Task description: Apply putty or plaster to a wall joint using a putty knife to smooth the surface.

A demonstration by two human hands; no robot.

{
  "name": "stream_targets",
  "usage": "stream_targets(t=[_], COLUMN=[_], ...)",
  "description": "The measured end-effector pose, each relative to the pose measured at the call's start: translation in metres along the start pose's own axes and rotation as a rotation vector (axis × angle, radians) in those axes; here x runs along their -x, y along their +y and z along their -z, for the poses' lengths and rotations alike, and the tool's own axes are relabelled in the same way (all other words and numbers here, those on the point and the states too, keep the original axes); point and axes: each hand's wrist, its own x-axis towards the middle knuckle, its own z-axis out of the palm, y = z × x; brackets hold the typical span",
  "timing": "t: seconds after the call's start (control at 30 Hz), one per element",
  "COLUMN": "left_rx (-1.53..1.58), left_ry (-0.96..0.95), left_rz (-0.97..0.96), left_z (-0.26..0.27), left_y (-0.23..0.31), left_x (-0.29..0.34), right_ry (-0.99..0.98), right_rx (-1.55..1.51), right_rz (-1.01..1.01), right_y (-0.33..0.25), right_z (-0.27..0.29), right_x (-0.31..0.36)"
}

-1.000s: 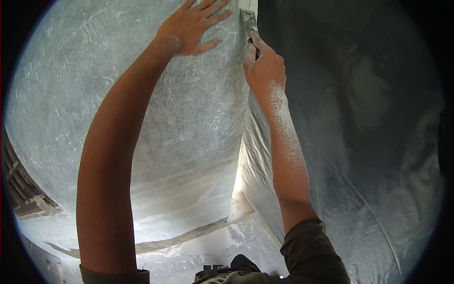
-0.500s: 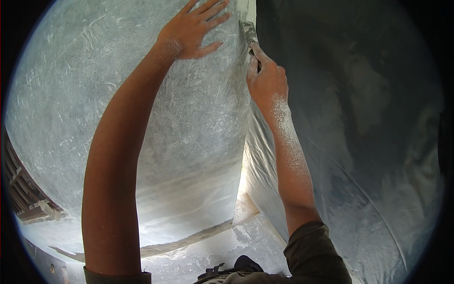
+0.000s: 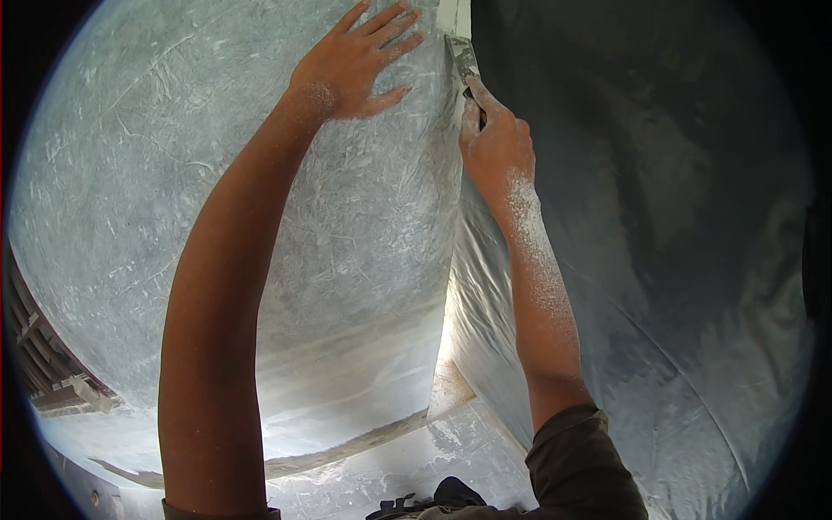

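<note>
My left hand (image 3: 354, 65) lies flat on a grey, scratched plaster wall (image 3: 347, 199), its fingers spread and holding nothing. To its right, my right hand (image 3: 498, 143) grips a putty knife (image 3: 464, 59) by its dark handle, most of which the fingers hide. The knife's blade, smeared with pale residue, rests at the wall's right edge, just below a whitish strip (image 3: 454, 16). White dust coats my right wrist and forearm.
Dark plastic sheeting (image 3: 659, 217) hangs along the wall's right edge, wrinkled lower down. A pale, stained floor (image 3: 390, 468) shows below the wall. Wooden slats (image 3: 39, 347) stand at the far left.
The view has shifted slightly, so both arms appear a little further right and lower. The right hand keeps its hold on the putty knife, and the left still rests on the wall.
</note>
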Motion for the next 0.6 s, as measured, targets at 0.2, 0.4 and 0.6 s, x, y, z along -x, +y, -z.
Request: stream_targets(t=[0.2,0.4,0.6], left_rx=[0.014,0.003,0.017], left_ry=[-0.381,-0.387,-0.342], left_rz=[0.096,0.110,0.094], left_z=[0.027,0.028,0.025], left_y=[0.004,0.003,0.004], left_x=[-0.005,-0.005,-0.002], right_ry=[0.004,-0.038,-0.003], right_rx=[0.009,-0.003,-0.047], right_rz=[-0.012,0.012,0.027], right_y=[0.000,-0.003,-0.012], right_z=[-0.001,0.000,0.002], right_x=[0.000,0.010,-0.009])
